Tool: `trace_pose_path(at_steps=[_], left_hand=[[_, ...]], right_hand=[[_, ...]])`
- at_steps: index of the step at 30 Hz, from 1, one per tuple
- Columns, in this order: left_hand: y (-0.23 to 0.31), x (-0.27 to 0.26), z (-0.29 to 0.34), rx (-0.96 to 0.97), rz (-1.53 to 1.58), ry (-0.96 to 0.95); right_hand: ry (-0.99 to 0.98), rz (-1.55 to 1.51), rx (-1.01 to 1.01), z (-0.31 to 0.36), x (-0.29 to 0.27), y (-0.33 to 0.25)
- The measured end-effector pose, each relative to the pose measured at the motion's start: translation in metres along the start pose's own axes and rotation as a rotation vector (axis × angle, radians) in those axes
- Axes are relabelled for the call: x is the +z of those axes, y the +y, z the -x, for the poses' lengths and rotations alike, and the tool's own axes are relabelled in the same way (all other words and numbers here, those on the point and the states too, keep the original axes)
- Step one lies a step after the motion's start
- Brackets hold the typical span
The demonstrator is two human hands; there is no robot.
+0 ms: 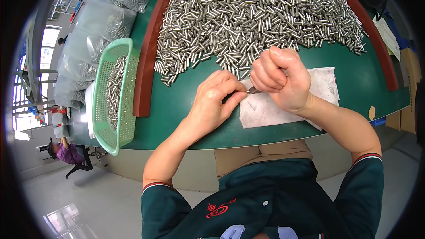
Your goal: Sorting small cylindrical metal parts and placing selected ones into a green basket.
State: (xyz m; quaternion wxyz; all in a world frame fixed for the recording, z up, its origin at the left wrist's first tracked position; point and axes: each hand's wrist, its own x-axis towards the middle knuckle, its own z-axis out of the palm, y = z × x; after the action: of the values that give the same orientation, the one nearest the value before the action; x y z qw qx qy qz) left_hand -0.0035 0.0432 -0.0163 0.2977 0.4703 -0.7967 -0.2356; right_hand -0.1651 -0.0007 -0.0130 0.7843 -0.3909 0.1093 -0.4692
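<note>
My left hand (213, 96) is closed in a pinch, thumb against fingertips, on a small metal pin (247, 92) that mostly hides between them. Close beside it, my right hand (283, 79) makes a fist around a tool with a dark pointed metal tip (253, 90); its handle is hidden in the palm. That tip points at the pin and appears to touch it. Under both the tool and my right wrist lies a smudged white cloth (274, 111). A broad heap of shiny metal pins (248, 13) spreads just beyond my hands on the green table (181, 99).
Red-brown rails (148, 62) (369, 22) border the heap left and right. A green plastic basket (99, 88) holds more pins at the left. Behind it stand clear plastic bags (95, 26) of pins. Cardboard boxes (409, 88) are at the right. Another person (71, 152) sits far left.
</note>
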Motion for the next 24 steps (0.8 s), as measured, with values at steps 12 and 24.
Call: trace_pose_path(at_steps=[12,24], left_hand=[[-0.0002,-0.0014,-0.0004,0.008,-0.002,-0.007],[-0.0021,0.0002,-0.0022,0.031,0.001,0.007]], right_hand=[[-0.008,0.08,-0.033,0.0016,0.0038,0.003],[0.01,0.012,-0.056,0.0004,0.0009,0.0026]])
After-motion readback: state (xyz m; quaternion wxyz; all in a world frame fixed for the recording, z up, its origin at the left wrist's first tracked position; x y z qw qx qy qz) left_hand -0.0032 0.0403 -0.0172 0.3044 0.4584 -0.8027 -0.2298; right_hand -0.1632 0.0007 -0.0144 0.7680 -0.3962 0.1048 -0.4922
